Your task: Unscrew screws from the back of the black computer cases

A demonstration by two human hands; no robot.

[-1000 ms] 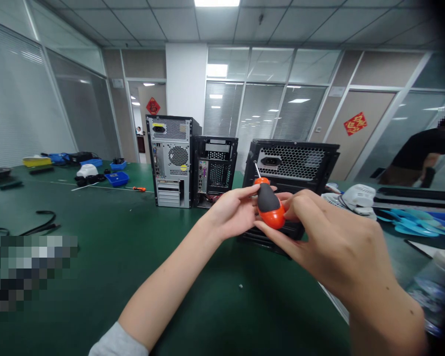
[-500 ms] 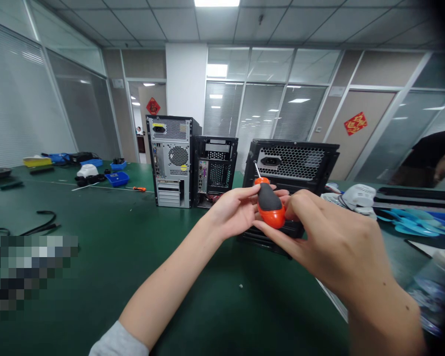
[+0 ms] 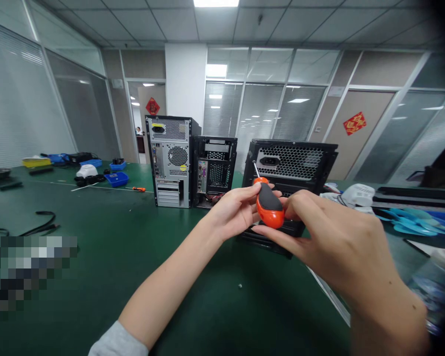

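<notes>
A screwdriver (image 3: 269, 205) with an orange and black handle points at the upper left rear corner of a black computer case (image 3: 292, 163) standing on the green table (image 3: 96, 267). My right hand (image 3: 333, 242) is wrapped round the handle's end. The fingers of my left hand (image 3: 235, 210) pinch the handle from the left side. The thin metal shaft reaches up to the case's top left edge.
Two more computer cases, a grey one (image 3: 170, 160) and a black one (image 3: 215, 168), stand behind to the left. Blue trays (image 3: 116, 178), a small screwdriver (image 3: 138, 189) and cables (image 3: 40, 222) lie on the far left. Blue fan parts (image 3: 408, 222) and a white item (image 3: 358, 194) lie at the right.
Both hands stay on the screwdriver, with only a slight shift of the handle. The person in black at the far right has moved out of sight.
</notes>
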